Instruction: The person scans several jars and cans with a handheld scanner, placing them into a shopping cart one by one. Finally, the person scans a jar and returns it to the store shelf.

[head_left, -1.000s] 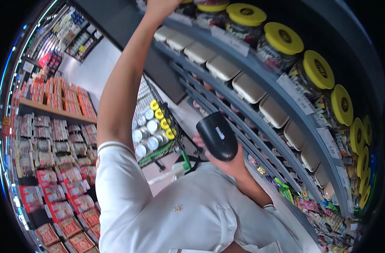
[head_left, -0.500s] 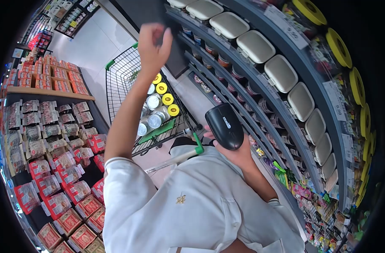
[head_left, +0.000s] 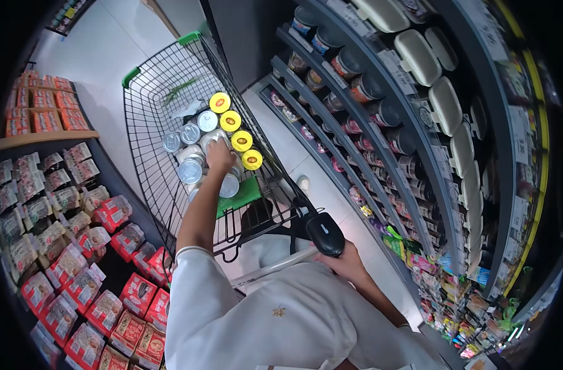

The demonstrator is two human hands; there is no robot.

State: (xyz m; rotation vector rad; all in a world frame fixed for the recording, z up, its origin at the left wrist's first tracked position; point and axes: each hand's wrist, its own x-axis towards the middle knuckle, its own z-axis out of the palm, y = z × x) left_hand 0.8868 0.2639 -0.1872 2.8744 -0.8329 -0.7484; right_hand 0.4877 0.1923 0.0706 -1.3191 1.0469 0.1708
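My left hand (head_left: 219,157) reaches down into the shopping cart (head_left: 147,126), its fingers closed on a clear jar (head_left: 213,135) in the middle of a group. Silver-lidded jars (head_left: 190,133) stand around it, some tilted, and yellow-lidded jars (head_left: 230,120) line the cart's right side. Near the cart handle (head_left: 275,266), my right hand (head_left: 348,261) is wrapped round a black handheld barcode scanner (head_left: 326,234). The scanner's body hides part of those fingers.
On the right, shelves (head_left: 380,132) hold cups, pale lidded boxes (head_left: 448,105) and yellow-edged containers. Red packaged goods (head_left: 87,290) fill a display on the left, with orange boxes (head_left: 44,108) behind. A green flap (head_left: 239,196) lies at the cart's near end.
My left hand has come down from above the cart to a jar inside it. The scanner in my right hand has lowered toward the handle. The view has shifted closer over the cart.
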